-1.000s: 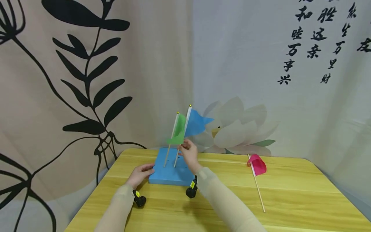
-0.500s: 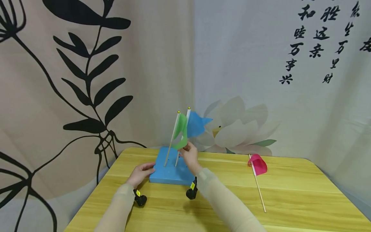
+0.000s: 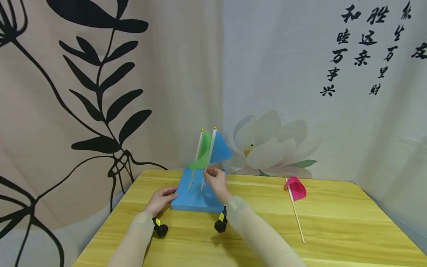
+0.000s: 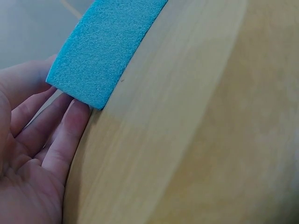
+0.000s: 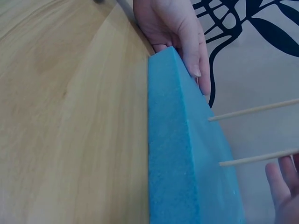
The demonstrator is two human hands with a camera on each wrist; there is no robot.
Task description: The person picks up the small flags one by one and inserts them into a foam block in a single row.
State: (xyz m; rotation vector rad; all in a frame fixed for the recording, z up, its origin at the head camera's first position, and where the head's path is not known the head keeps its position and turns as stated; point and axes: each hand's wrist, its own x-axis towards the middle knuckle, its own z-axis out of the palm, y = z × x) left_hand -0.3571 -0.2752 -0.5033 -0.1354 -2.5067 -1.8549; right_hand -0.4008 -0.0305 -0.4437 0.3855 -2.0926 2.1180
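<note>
In the head view my left hand (image 3: 161, 200) grips the left edge of a blue foam block (image 3: 197, 204), and its fingertips show at the block's corner (image 4: 77, 95) in the left wrist view. My right hand (image 3: 217, 181) pinches the thin wooden stick of a blue flag (image 3: 220, 148), whose lower end stands in the block. Just left of it a green flag (image 3: 205, 146) stands in the same block, tilted slightly right. In the right wrist view both sticks (image 5: 252, 159) meet the block's top, with right-hand fingers (image 5: 279, 184) beside the nearer one.
A pink flag (image 3: 296, 189) on a stick lies on the wooden table (image 3: 260, 226), right of the block. Behind the table hangs a pale curtain (image 3: 186, 74) printed with black plants and writing. Each wrist wears a black device (image 3: 161, 229).
The blue flag has come down a little, with my right hand on its stick, and its cloth has swung closer to the pole. My left hand stays at the block.
</note>
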